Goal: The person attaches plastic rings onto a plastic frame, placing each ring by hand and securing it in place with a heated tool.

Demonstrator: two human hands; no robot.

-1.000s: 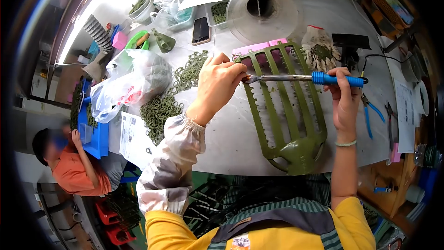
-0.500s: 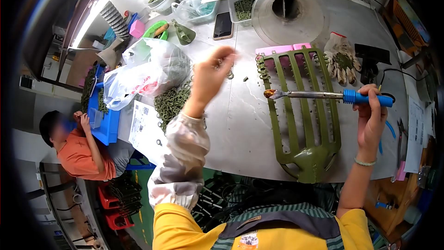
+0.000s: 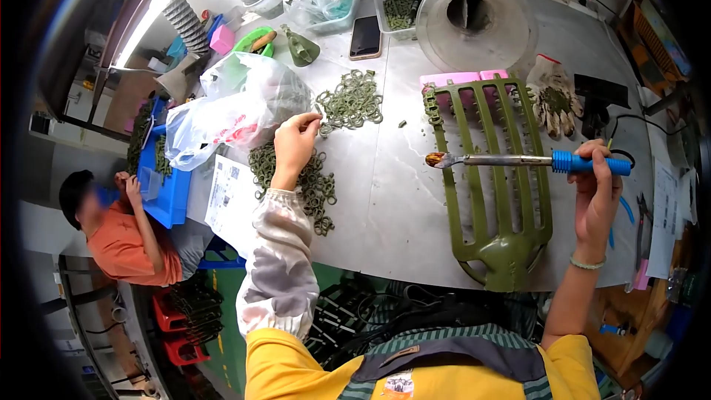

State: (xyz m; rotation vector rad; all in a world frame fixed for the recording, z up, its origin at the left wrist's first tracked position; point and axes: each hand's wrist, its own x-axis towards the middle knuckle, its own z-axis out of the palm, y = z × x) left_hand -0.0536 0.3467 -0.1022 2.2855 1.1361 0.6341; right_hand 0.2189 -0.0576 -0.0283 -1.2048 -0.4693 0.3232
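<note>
My right hand (image 3: pixel 595 204) grips the blue handle of a soldering iron (image 3: pixel 511 159), held level with its brown-crusted tip pointing left. Beneath the iron lies a green wax-like frame (image 3: pixel 503 211) with long parallel bars and small pieces along its upper left edge. My left hand (image 3: pixel 298 147) is closed, its thumb and fingertips together between two piles of small green rings. One ring pile (image 3: pixel 352 100) is beyond the fingers to the right; the other ring pile (image 3: pixel 315 189) spreads beside the hand and wrist. Whatever the fingertips hold is too small to make out.
A white plastic bag (image 3: pixel 229 115) lies left of my left hand. Further back are a phone (image 3: pixel 365 38), a clear funnel-like hood (image 3: pixel 433 37) and a pink block (image 3: pixel 437 79). A stained glove (image 3: pixel 555 96) rests right of the frame. Another person (image 3: pixel 126 237) sits at far left.
My left hand has moved left and toward me from over the farther ring pile, uncovering it. The view has shifted slightly. My right hand still holds the soldering iron in nearly the same place.
</note>
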